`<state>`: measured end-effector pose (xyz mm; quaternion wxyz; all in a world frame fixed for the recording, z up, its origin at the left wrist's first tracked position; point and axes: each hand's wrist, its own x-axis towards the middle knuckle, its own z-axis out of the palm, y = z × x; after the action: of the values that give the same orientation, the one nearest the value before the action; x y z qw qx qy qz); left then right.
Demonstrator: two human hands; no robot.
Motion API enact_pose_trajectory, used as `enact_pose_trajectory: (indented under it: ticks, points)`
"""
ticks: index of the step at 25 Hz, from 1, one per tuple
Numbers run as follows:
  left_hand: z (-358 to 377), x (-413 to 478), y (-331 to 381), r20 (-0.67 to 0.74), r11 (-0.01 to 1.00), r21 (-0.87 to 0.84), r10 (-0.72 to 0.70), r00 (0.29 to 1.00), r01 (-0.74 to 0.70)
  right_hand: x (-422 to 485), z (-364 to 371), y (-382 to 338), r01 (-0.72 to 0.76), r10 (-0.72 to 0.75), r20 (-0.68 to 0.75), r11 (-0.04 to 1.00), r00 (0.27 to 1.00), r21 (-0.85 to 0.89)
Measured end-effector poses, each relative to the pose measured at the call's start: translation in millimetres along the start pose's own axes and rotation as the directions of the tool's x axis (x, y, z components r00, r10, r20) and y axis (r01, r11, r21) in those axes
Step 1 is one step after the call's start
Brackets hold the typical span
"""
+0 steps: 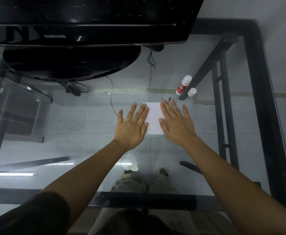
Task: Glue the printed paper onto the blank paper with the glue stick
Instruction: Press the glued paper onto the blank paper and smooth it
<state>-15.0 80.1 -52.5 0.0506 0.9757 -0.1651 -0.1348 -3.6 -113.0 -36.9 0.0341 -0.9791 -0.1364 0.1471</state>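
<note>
A white sheet of paper (154, 118) lies flat on the glass table (71, 126); its visible face is blank and I cannot tell whether it is one sheet or two stacked. My left hand (132, 124) rests flat with fingers spread on its left edge. My right hand (177, 122) lies flat over its right edge. Neither hand holds anything. The glue stick (183, 84), white with a red label, lies beyond the paper to the right, and its white cap (191, 91) sits beside it.
A black Samsung monitor (88, 19) with a wide oval base (71, 61) stands at the far left. Thin cables (150, 72) run below the glass. The black table frame (261, 99) borders the right side and the near edge.
</note>
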Motion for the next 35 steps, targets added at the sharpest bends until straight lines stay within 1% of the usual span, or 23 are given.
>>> enact_pose_trajectory:
  ticks: [4,6,7,8,9,11,12,14,15,16,18,19,21,24,25,26,28,30,33,35]
  points:
    - [-4.8,0.6,2.2,0.031,1.0,-0.018,0.003,1.0,-0.002,-7.9,1.0,1.7,0.03,-0.041,0.103,0.994,0.994,0.107]
    - [-9.9,1.2,-2.7,0.048,0.995,-0.097,0.04,0.998,-0.035,-6.4,-2.5,6.6,0.019,-0.045,0.15,0.985,0.988,0.17]
    - [-13.1,-0.3,-8.0,0.059,0.987,-0.139,0.084,0.995,-0.075,-5.2,-3.9,7.8,0.022,-0.053,0.162,0.982,0.985,0.188]
    - [-15.6,-3.0,-14.3,0.073,0.979,-0.145,0.152,0.986,-0.14,-4.7,-4.9,8.0,0.029,-0.063,0.167,0.98,0.984,0.198]
    - [-17.2,-6.6,-19.8,0.092,0.967,-0.108,0.239,0.967,-0.229,-4.6,-5.4,8.4,0.035,-0.07,0.169,0.979,0.983,0.201]
    - [-18.3,-12.2,-27.2,0.17,0.909,0.017,0.407,0.897,-0.416,-4.8,-4.3,8.8,0.042,-0.075,0.169,0.981,0.983,0.191]
    - [-18.6,-11.3,-29.9,0.22,0.875,0.061,0.458,0.861,-0.481,-5.1,-3.3,8.3,0.043,-0.074,0.168,0.982,0.983,0.185]
    - [-22.7,4.3,-35.8,0.269,0.841,0.072,0.502,0.822,-0.537,-5.0,-1.3,8.4,0.043,-0.073,0.162,0.982,0.984,0.185]
    - [-27.6,17.4,-39.5,0.266,0.845,0.059,0.499,0.825,-0.531,-4.2,-0.7,8.7,0.042,-0.073,0.161,0.981,0.984,0.189]
    - [-33.3,31.3,-43.6,0.25,0.863,0.05,0.477,0.843,-0.503,-3.7,-0.2,9.0,0.041,-0.073,0.165,0.981,0.984,0.19]
    - [-45.4,52.9,-51.2,0.21,0.902,0.084,0.4,0.892,-0.424,-3.0,1.2,9.6,0.038,-0.07,0.17,0.981,0.983,0.189]
    - [-48.9,57.0,-52.8,0.202,0.91,0.107,0.375,0.905,-0.401,-2.7,1.7,9.6,0.036,-0.069,0.167,0.981,0.984,0.19]
    - [-47.4,45.9,-48.3,0.202,0.904,0.089,0.396,0.896,-0.419,-3.4,2.4,9.6,0.039,-0.072,0.164,0.98,0.984,0.197]
    - [-32.9,11.0,-34.8,0.241,0.834,0.056,0.522,0.818,-0.549,-3.7,3.5,9.8,0.038,-0.07,0.16,0.981,0.985,0.192]
    - [-29.0,8.3,-33.4,0.248,0.826,0.059,0.532,0.81,-0.56,-3.6,3.2,9.3,0.04,-0.071,0.16,0.981,0.985,0.188]
    - [-27.9,13.3,-33.8,0.236,0.84,0.053,0.514,0.824,-0.539,-3.3,3.2,9.0,0.042,-0.072,0.159,0.981,0.985,0.189]
    - [-33.8,36.8,-38.7,0.191,0.902,0.041,0.415,0.89,-0.429,-3.1,2.7,8.3,0.042,-0.073,0.157,0.981,0.985,0.19]
    - [-42.4,53.8,-43.6,0.164,0.925,0.071,0.359,0.919,-0.374,-3.2,2.1,6.6,0.03,-0.059,0.154,0.983,0.986,0.183]
    - [-39.2,42.8,-41.4,0.161,0.908,0.094,0.392,0.906,-0.409,-5.3,1.5,4.7,-0.035,0.007,0.155,0.984,0.988,0.177]
    - [-30.6,24.0,-34.2,0.194,0.868,0.079,0.47,0.861,-0.491,-6.4,0.4,3.7,-0.065,0.035,0.171,0.983,0.985,0.173]
